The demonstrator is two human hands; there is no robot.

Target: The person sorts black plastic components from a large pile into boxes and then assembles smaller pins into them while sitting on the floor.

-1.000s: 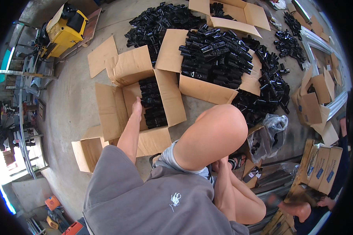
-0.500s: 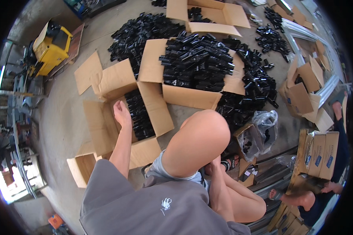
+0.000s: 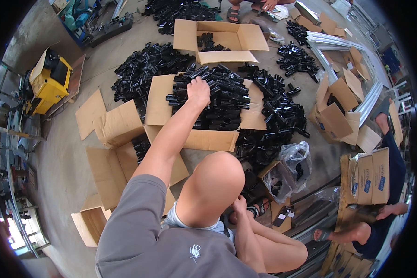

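My left hand (image 3: 199, 90) reaches into the heaped cardboard box (image 3: 208, 139), its fingers curled down onto the glossy black tubular parts (image 3: 227, 95). It appears closed on one of them, though the fingertips are hidden. Left of this box and closer to me stands a second open carton (image 3: 102, 178); black parts show inside it, half covered by my left arm. My right hand (image 3: 239, 204) is low beside my raised knee, near my sandalled foot; its fingers are mostly hidden and nothing can be made out in it.
Loose black parts (image 3: 282, 109) lie piled around the boxes. Another open carton (image 3: 255, 37) stands behind. A small box with a plastic bag (image 3: 294, 157) is at right, near a phone (image 3: 280, 218). Closed cartons (image 3: 370, 178) stand by a co-worker's leg (image 3: 356, 234); another person crouches at the back.
My left hand has left the left carton and moved right and away from me onto the heaped black parts. The view has shifted; my right hand stays beside my knee.
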